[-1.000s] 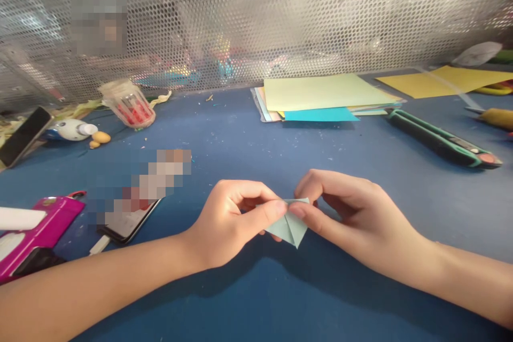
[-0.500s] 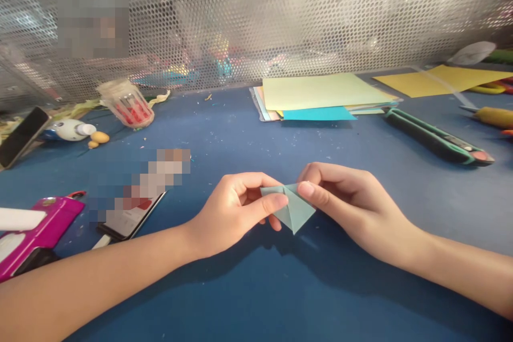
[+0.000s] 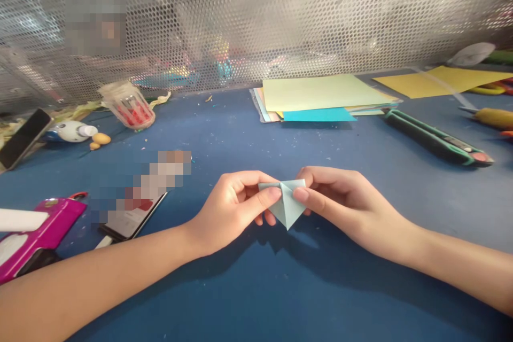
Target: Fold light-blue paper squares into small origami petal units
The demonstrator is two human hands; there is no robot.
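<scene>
A small pale blue folded paper piece (image 3: 285, 207), shaped like a downward-pointing triangle, is held just above the blue table (image 3: 248, 299). My left hand (image 3: 234, 208) pinches its left upper corner between thumb and forefinger. My right hand (image 3: 340, 203) pinches the right upper corner the same way. Both hands are closed on the paper, their fingertips nearly meeting at its top edge.
A stack of coloured paper sheets (image 3: 320, 97) lies at the back. A green-and-black utility knife (image 3: 435, 136) lies right of it, a yellow sheet (image 3: 441, 81) beyond. At left are a phone (image 3: 128, 219), a magenta tool (image 3: 36, 235), a glue bottle (image 3: 72, 130) and a clear jar (image 3: 128, 104). A perforated metal screen (image 3: 280, 16) closes the back.
Both hands lifted the folded paper slightly up and away from me, then shifted a little left; the paper briefly tilted rightward and is now straight again.
</scene>
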